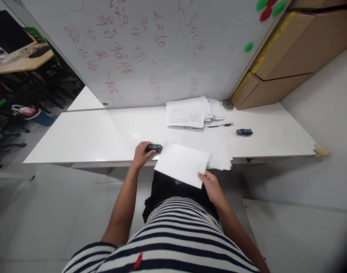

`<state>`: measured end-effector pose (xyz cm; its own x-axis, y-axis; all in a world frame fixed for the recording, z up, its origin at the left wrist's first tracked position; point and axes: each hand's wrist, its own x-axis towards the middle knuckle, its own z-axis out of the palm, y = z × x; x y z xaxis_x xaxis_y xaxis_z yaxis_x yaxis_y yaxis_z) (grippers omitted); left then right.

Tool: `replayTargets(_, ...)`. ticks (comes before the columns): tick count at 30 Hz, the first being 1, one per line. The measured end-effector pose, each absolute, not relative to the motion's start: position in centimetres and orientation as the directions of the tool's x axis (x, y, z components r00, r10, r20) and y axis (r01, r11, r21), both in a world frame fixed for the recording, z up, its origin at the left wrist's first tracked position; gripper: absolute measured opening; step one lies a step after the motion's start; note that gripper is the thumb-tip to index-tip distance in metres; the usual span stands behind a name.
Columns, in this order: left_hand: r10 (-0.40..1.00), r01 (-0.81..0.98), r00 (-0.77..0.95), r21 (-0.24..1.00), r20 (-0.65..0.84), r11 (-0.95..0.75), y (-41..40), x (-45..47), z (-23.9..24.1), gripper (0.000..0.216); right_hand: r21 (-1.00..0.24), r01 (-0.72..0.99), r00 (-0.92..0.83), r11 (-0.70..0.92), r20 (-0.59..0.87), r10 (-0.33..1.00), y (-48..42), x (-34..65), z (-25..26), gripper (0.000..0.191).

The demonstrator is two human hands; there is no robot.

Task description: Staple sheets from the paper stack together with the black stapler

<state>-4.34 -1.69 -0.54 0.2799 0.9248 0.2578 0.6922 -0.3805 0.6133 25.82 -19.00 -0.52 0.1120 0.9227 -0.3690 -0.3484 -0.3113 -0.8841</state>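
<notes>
My left hand (142, 153) is closed around a black stapler (154, 148) at the front edge of the white table (116, 129). Between thumb and fingers, my right hand (212, 185) grips the near right corner of some blank white paper (181, 163). Whether it is one sheet or several I cannot tell. The paper's far left corner lies at the stapler's nose, and its near side hangs past the table edge. Partly beneath it, a loose stack of white sheets (219, 153) rests on the table and juts over the edge.
Behind lies a pile of printed papers (186, 113), with a pen (223, 125) beside it. A small dark blue packet (244, 132) sits to the right. A whiteboard (150, 57) with red writing stands at the back, next to stacked cardboard boxes (293, 45).
</notes>
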Motion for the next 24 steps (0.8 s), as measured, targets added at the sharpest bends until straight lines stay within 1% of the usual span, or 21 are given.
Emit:
replayTargets(3, 0.926, 0.677, 0.276, 0.632, 0.256, -0.377, -1.8, -4.3, -0.4, 0.03, -0.89, -0.309, 0.096, -0.335, -0.379, 0.92, -18.8, 25.5, -0.9, 0.043)
replayTargets(7, 0.936, 0.65, 0.252, 0.673, 0.246, -0.352, -1.9, -4.3, -0.2, 0.03, -0.896, -0.27, 0.128, -0.353, -0.397, 0.909, -18.9, 25.7, -1.2, 0.045)
replayTargets(11, 0.947, 0.651, 0.237, 0.688, 0.218, -0.321, -1.9, -4.4, -0.3, 0.031, -0.891, -0.289, 0.152, -0.35, -0.404, 0.902, -19.1, 25.7, -0.9, 0.044)
replayTargets(16, 0.951, 0.67, 0.24, 0.675, 0.197, -0.309, -1.9, -4.3, -0.2, 0.031, -0.886, -0.328, 0.132, -0.329, -0.388, 0.912, -19.0, 25.2, -0.4, 0.046)
replayTargets(21, 0.942, 0.677, 0.277, 0.657, 0.191, -0.333, -1.9, -4.3, 0.1, 0.031, -0.893, -0.298, 0.127, -0.338, -0.388, 0.913, -18.4, 24.5, -0.7, 0.043)
replayTargets(24, 0.932, 0.67, 0.304, 0.651, 0.198, -0.357, -2.1, -4.3, 0.2, 0.032, -0.897, -0.263, 0.085, -0.354, -0.387, 0.918, -17.6, 24.1, -1.1, 0.042)
